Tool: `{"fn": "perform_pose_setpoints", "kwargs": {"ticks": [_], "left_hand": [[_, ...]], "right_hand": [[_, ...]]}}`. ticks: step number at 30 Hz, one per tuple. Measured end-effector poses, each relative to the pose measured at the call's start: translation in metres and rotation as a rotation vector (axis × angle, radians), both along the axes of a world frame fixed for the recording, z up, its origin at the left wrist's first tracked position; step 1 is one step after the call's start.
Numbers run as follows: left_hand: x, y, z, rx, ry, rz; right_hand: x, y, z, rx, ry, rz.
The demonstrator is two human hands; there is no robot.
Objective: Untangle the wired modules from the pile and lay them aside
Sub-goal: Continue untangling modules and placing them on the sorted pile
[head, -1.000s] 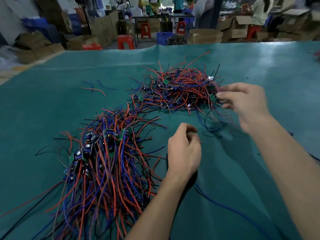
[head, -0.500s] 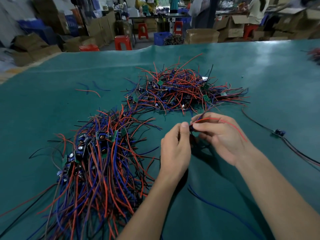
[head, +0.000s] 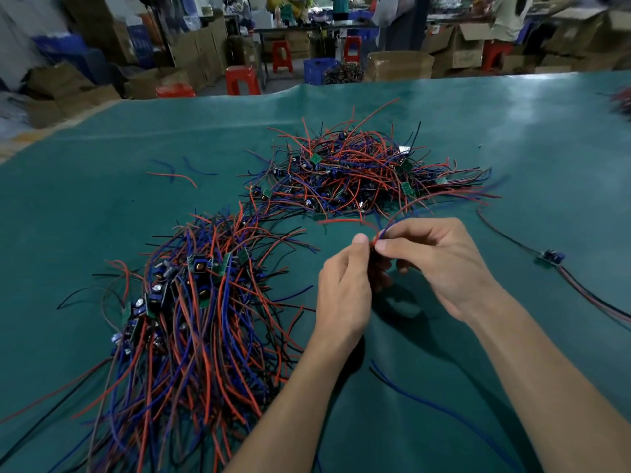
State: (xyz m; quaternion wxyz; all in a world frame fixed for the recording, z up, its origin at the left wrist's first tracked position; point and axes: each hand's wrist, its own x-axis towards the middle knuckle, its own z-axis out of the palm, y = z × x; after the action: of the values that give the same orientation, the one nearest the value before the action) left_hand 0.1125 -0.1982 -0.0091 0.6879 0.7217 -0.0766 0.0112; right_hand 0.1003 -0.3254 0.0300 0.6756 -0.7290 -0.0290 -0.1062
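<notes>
Our left hand (head: 345, 288) and right hand (head: 440, 264) pinching one wired module's red and blue leads (head: 396, 216) together, tangled pile (head: 358, 172) at twelve o'clock on the green tabletop (head: 102, 206), sorted bundle (head: 184, 322) at nine

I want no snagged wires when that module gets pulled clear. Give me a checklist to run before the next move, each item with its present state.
1. Both hands hold the module's wires: left hand and right hand pinch them together above the mat: ok.
2. Module body visible in the grip: hidden behind the fingers: cannot tell.
3. Red wire free of the far pile: it arcs back over the pile's edge: cannot tell.
4. Bare green mat near the right hand for laying down: ok.
5. Single module already lying at the right, apart from both piles: ok.
</notes>
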Motion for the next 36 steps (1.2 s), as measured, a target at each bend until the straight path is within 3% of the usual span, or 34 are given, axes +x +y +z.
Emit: {"fn": "perform_pose_setpoints", "kwargs": {"ticks": [5,11,21,27,30,33,36], "left_hand": [[-0.002,0.001,0.003,0.062,-0.015,-0.053],[-0.004,0.002,0.005,-0.133,0.003,-0.15],[-0.003,-0.001,0.0,-0.014,-0.012,-0.154],[-0.002,0.0,0.001,0.043,-0.04,-0.133],[-0.002,0.0,0.0,0.058,-0.05,-0.132],[-0.001,-0.001,0.0,0.071,-0.058,-0.156],[-0.002,-0.002,-0.001,0.089,-0.05,-0.185]], "right_hand": [[0.002,0.004,-0.002,0.008,0.0,-0.001],[0.004,0.004,-0.006,0.027,-0.007,-0.044],[0.01,-0.004,-0.009,0.094,0.105,-0.243],[0.012,-0.009,-0.011,0.181,0.113,-0.204],[0.013,-0.013,-0.013,0.124,0.079,-0.191],[0.016,-0.015,-0.018,-0.093,-0.044,-0.369],[0.018,-0.023,-0.016,-0.094,-0.123,-0.503]]}}
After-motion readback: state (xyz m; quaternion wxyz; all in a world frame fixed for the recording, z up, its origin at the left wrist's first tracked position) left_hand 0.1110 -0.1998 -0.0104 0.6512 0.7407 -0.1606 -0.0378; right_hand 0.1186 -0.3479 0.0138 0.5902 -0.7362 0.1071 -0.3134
